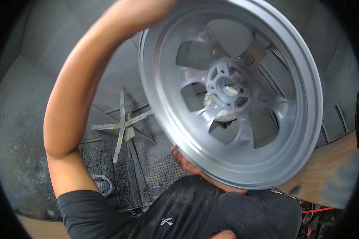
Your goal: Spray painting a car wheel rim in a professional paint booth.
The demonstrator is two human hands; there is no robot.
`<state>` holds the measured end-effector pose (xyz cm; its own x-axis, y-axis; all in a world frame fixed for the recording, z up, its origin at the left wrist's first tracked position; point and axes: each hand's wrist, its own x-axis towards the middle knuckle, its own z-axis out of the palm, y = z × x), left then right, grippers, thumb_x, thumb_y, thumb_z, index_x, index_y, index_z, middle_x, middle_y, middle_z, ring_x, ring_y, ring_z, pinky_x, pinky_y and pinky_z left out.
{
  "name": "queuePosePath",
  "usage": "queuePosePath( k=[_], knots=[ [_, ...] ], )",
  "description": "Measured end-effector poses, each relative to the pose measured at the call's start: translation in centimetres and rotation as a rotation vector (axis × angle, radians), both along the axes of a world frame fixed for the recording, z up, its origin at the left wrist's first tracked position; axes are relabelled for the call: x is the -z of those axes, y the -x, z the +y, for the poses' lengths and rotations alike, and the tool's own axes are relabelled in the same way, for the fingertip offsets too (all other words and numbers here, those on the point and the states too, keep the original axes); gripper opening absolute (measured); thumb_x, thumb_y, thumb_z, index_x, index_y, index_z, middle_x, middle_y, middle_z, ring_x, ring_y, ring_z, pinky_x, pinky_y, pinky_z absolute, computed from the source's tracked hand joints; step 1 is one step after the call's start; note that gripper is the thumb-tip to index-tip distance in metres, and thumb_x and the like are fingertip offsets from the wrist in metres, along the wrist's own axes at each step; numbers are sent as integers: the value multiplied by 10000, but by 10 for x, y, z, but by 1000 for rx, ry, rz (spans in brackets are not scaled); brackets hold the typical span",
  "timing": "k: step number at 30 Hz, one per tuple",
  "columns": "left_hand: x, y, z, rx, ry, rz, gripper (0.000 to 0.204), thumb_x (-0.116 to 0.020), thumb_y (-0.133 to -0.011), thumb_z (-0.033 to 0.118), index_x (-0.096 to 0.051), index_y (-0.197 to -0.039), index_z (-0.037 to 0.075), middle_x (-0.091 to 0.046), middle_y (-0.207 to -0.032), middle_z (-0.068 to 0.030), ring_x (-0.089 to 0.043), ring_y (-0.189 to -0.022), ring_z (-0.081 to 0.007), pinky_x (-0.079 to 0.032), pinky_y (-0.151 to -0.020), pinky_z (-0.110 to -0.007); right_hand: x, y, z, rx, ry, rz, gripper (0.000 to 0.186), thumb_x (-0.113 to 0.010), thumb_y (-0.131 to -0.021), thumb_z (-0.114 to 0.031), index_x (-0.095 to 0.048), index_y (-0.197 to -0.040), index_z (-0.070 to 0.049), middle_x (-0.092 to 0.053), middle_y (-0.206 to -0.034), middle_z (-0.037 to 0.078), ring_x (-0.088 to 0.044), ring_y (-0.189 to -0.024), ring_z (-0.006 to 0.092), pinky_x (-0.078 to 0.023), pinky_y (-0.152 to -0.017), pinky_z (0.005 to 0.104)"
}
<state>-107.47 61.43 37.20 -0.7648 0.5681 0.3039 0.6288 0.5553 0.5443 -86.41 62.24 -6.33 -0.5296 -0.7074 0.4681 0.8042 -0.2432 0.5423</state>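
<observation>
Though aslant, silver wheel rim in the right grip.

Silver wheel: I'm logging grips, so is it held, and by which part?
The silver wheel is held by its outer rim: the right hand at the lower-left edge. The left arm reaches to its top; that hand's grip cannot be seen.
</observation>
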Motion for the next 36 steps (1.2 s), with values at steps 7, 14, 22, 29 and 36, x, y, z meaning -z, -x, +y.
queuePosePath(
  k=[7, 14, 22, 29, 36],
  knots=[
    [40, -68, -161, -21, -522, -19, 630, -212, -1029, 463, -534, -1299, -6, -594, -1244, -181, -548, -1186, -278, -386, -1067, -344, -19, 34, 5, 369, -788, -177, 449, -503, -975, -360, -532, -1185, 35, -599, -1035, 157, -647, -939, 243, -554, -589, 315],
    [153, -69, -101, -653, -941, -926, 717, -339, -958, 590, -439, -1369, 11, -576, -1264, -184, -563, -1176, -320, -438, -1022, -493, 68, -56, 11, 408, -1078, -272, 458, -499, -972, -384, -546, -1164, 29, -605, -994, 153, -651, -900, 244, -543, -566, 327],
    [310, -50, -40, -584, -781, -1196, 733, -324, -960, 596, -415, -1387, 8, -541, -1308, -188, -520, -1219, -336, -395, -1047, -513, 109, -61, 90, 353, -1496, -455, 471, -495, -969, -412, -561, -1139, 23, -612, -947, 149, -656, -855, 246, -529, -539, 341],
    [399, -43, -52, -552, -768, -1330, 747, -311, -961, 602, -394, -1402, 5, -511, -1346, -191, -482, -1256, -350, -358, -1068, -531, 120, -3, 175, 224, -1892, -422, 485, -490, -966, -436, -574, -1118, 17, -619, -906, 145, -660, -816, 247, -518, -516, 354],
    [495, -71, -83, -549, -779, -1363, 762, -298, -963, 608, -373, -1417, 2, -480, -1384, -194, -445, -1292, -364, -321, -1090, -549, 177, -61, 273, 115, -2232, -236, 500, -486, -963, -460, -588, -1096, 11, -625, -865, 141, -665, -777, 248, -506, -493, 366]
  ],
)
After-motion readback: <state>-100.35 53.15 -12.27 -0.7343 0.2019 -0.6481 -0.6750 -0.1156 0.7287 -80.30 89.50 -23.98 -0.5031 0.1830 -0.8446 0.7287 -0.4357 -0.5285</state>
